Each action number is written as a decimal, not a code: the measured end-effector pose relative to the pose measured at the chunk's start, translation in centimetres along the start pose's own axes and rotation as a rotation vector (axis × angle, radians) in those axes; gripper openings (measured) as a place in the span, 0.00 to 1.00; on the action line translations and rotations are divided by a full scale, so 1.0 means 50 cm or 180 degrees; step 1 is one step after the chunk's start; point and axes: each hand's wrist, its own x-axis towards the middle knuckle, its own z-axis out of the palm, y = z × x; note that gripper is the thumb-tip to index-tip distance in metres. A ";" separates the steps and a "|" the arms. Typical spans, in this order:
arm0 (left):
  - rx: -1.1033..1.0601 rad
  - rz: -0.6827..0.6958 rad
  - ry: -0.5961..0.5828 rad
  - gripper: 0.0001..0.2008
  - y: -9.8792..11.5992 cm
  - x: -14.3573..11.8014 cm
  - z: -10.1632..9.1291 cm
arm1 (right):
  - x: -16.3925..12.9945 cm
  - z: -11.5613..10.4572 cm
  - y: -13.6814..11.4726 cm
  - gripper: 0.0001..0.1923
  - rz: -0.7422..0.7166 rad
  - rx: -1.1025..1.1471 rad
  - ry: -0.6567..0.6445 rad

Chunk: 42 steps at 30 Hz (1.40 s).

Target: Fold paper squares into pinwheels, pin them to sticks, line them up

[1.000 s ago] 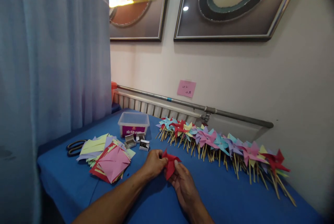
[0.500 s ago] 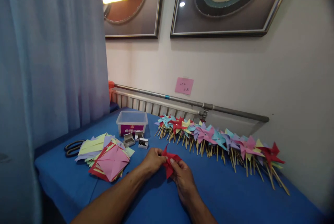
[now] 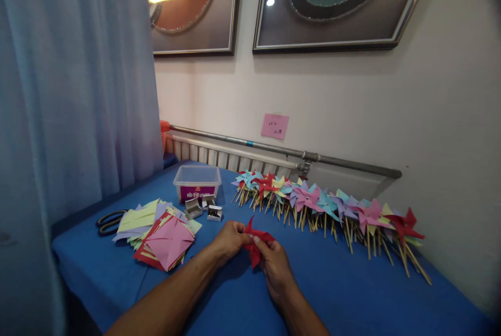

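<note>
Left hand (image 3: 229, 239): closed in a pinch on the near-left edge of the red paper piece (image 3: 256, 244); I see fingertips meeting over a folded flap.

Right hand (image 3: 276, 265): likewise pinched on the red paper piece from the right, thumb on top, fingers underneath. Neither hand is spread wide.

Red paper piece: held just above the blue tablecloth (image 3: 352, 294), near the middle of the table, between both hands; points stick up and down, so I judge the flaps are being gathered to the centre.

Handling note, as I judge it: I would keep each gathered tip trapped under one thumb while the other hand brings the next one in, bend the flaps without creasing them flat, and keep the centre lined up so all the tips stack on one spot.

Stack of cut paper squares (image 3: 162, 237): to the left of the hands, pink on top, with red, yellow and lilac beneath.

Scissors (image 3: 109, 221): far-left of the stack, partly under it.

Small metal boxes (image 3: 203, 210): just beyond the hands, open; contents too small to tell.

Clear plastic tub (image 3: 198, 182): behind the boxes, purple label.

Row of finished pinwheels (image 3: 329, 208): along the far and right side, on wooden sticks, overlapping one another.

Pink note (image 3: 275, 126): on the wall above the pipe (image 3: 282, 151).
</note>
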 end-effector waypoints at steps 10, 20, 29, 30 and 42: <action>-0.0126 -0.0085 -0.0037 0.11 0.006 -0.005 0.001 | 0.005 -0.004 0.005 0.24 -0.0056 0.0031 0.0052; 0.0038 -0.0170 -0.0069 0.15 0.011 -0.012 -0.002 | 0.016 -0.007 0.016 0.22 -0.0318 -0.0311 0.0175; 0.0200 0.0011 0.0238 0.11 0.036 -0.016 -0.010 | 0.013 -0.005 0.008 0.22 -0.0420 -0.0223 0.0137; 0.0251 0.0004 0.0264 0.10 0.037 -0.016 -0.009 | 0.013 -0.005 0.008 0.22 -0.0424 -0.0231 0.0153; -0.0096 0.0085 0.0239 0.15 0.030 -0.019 -0.004 | 0.013 -0.002 0.002 0.20 -0.0530 -0.0287 0.0031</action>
